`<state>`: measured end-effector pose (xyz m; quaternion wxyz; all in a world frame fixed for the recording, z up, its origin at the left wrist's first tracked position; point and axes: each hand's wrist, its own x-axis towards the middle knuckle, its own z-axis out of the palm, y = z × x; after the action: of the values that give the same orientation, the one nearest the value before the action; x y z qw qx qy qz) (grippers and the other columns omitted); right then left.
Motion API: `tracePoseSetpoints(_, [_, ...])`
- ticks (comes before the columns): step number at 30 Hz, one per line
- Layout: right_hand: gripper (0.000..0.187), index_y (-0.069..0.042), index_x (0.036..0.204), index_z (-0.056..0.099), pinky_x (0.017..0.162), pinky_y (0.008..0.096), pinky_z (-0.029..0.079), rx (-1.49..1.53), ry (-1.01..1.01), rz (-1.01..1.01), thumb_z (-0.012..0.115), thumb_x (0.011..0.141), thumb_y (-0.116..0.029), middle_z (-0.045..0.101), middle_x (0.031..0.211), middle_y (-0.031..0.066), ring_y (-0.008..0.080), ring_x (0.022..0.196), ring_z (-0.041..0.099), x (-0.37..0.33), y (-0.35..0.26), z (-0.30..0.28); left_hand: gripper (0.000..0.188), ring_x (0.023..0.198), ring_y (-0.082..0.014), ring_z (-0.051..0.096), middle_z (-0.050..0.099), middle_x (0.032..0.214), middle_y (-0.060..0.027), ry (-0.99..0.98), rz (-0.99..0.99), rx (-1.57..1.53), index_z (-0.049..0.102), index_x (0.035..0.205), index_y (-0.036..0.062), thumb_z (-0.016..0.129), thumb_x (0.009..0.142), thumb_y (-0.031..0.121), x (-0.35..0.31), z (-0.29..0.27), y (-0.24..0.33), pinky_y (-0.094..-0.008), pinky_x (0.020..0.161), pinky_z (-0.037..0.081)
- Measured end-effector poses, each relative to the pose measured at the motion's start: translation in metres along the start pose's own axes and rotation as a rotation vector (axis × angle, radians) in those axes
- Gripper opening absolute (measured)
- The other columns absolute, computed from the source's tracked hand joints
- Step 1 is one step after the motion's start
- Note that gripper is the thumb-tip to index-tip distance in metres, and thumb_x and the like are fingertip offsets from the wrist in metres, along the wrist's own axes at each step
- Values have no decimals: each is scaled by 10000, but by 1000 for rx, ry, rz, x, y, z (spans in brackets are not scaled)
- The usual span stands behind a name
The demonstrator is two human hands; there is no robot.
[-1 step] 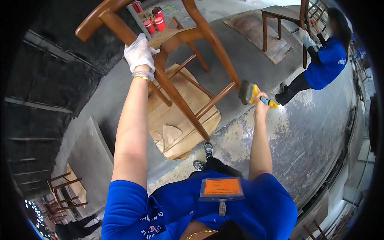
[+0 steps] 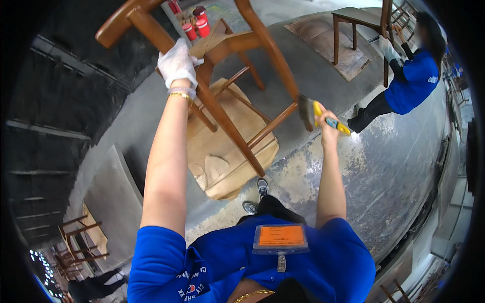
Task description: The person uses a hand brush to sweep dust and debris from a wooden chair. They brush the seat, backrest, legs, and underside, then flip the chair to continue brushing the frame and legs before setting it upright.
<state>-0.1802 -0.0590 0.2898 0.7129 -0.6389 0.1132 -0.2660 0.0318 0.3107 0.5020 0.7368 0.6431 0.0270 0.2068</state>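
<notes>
A glossy brown wooden chair (image 2: pixel 230 129) is in front of me, its legs over a sheet of cardboard (image 2: pixel 222 187). My left hand (image 2: pixel 178 63), in a white glove, is closed round the chair's frame at the upper left. In my bare right hand (image 2: pixel 328 125) is a flat paint brush (image 2: pixel 307 112) with a yellow and blue handle. Its dark bristles are at the chair's right leg and seem to touch it. The top of the chair runs out of view.
Red containers (image 2: pixel 202 28) stand on a shelf beyond the chair. At the upper right a co-worker (image 2: pixel 414 76) in a blue shirt handles another brown chair (image 2: pixel 356 22). A brown board (image 2: pixel 328 43) lies on the floor there. More chairs (image 2: pixel 83 237) stand at the lower left.
My right hand has turned the brush slightly, and its bristles have moved a little left, closer against the chair leg. My left hand keeps its grip on the frame.
</notes>
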Motion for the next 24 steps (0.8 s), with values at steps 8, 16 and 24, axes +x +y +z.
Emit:
tracePoseSetpoints(8, [108, -74, 708, 673, 720, 346, 562, -957, -1458, 112, 634, 800, -33, 779, 914, 88, 211, 875, 734, 100, -42, 178, 289, 480, -229, 653, 678, 772, -115, 5, 6, -86, 523, 1053, -22, 695, 951, 185, -14, 6, 2, -385, 482, 607])
tracePoseSetpoints(16, [149, -110, 876, 743, 797, 457, 559, -1143, -1249, -263, 704, 812, -238, 757, 930, 154, 361, 919, 714, 161, 123, 283, 197, 500, -142, 597, 578, 563, -60, 11, 140, 169, 560, 821, 2, 688, 917, 117, -11, 4, 0, -324, 530, 558])
tracePoseSetpoints(24, [140, -191, 920, 763, 822, 502, 553, -856, -1185, -405, 650, 863, -252, 744, 936, 143, 380, 923, 701, 203, 232, 348, 136, 511, -165, 633, 603, 514, -8, -76, 334, 555, 577, 870, 74, 536, 969, 159, -3, -1, -1, -302, 592, 541])
